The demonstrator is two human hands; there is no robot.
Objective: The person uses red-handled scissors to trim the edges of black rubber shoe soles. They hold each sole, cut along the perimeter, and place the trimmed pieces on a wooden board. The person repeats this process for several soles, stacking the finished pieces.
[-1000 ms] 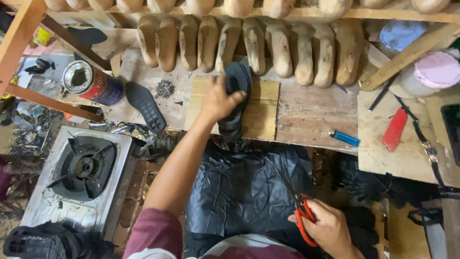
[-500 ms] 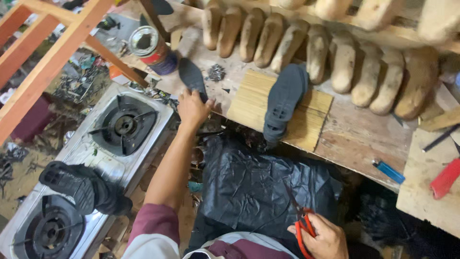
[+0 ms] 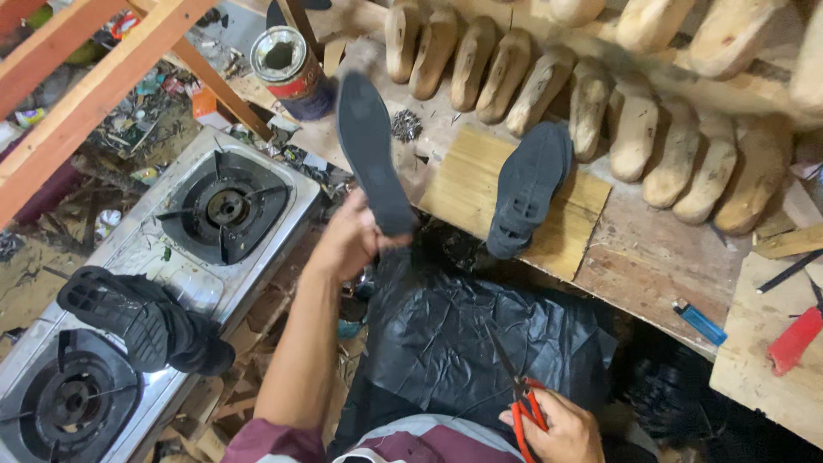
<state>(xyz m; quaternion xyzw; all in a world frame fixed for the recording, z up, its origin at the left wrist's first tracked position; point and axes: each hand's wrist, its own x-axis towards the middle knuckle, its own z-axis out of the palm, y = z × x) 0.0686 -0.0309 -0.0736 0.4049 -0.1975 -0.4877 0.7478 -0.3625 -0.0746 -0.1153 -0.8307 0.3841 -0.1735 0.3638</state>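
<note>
Hands first: left hand [image 3: 350, 244] is wrapped round the heel end of a flat black insole [image 3: 370, 153], gripping it by the bottom so the long pointed part sticks up and away, face toward the person, which looks like a way to get a proper look at it. That arm is stretched out from the lower middle, elbow low, wrist cocked back a bit.

Going left to right around it: a two-burner gas stove [image 3: 283, 193] sits off the left edge of the table, with a pair of black soles [image 3: 141, 321] laid between the burners, maybe to soften them, can't say for sure. At the table's far left corner there's an open tin can [image 3: 291, 70]. Past the insole, a black shoe [image 3: 527, 189] lies sole-up on a pale wooden board [image 3: 459, 176] at the near edge, handy to grab. Wooden shoe lasts [image 3: 634, 129] are lined up along the back. A black plastic sheet [image 3: 480, 334] covers the lap, probably keeping clothes clean.

Right hand [image 3: 557, 427] rests low by the lap, closed on red-handled pliers [image 3: 523, 399], tip pointing up. A blue lighter [image 3: 701, 322] lies near the table's front edge further right.
</note>
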